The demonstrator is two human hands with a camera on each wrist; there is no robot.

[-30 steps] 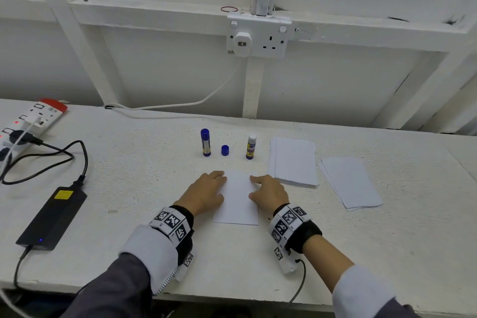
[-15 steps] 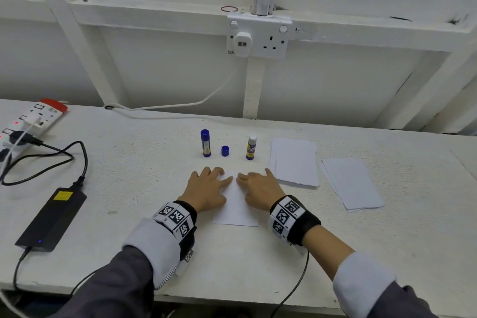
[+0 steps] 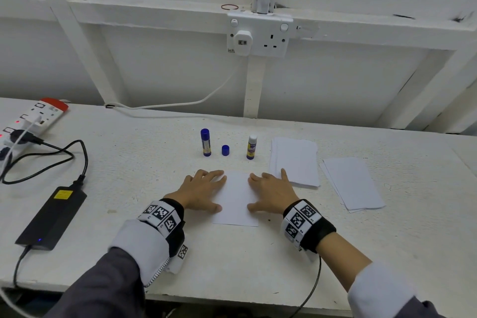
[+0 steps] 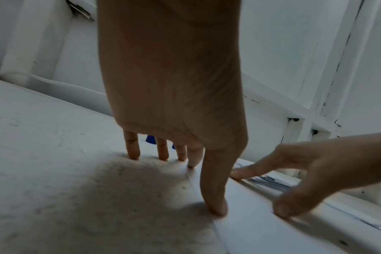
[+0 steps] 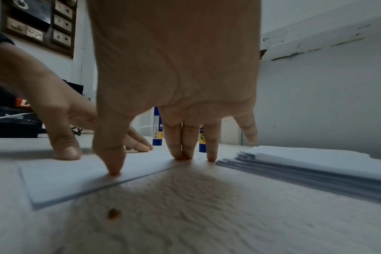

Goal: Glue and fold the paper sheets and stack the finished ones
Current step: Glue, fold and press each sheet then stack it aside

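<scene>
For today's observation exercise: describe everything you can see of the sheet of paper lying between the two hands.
The sheet of paper is plain white, rectangular and thin. It lies flat on the white table, long side running away from the person. The left hand presses its left edge with straight fingers, the right hand its right edge. Whether it is already folded cannot be told.

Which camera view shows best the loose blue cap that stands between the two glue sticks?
The head view: the blue cap stands there whole and unhidden. In the left wrist view, only blue slivers show between the fingers, perhaps the cap. In the right wrist view, the right hand hides it.
</scene>
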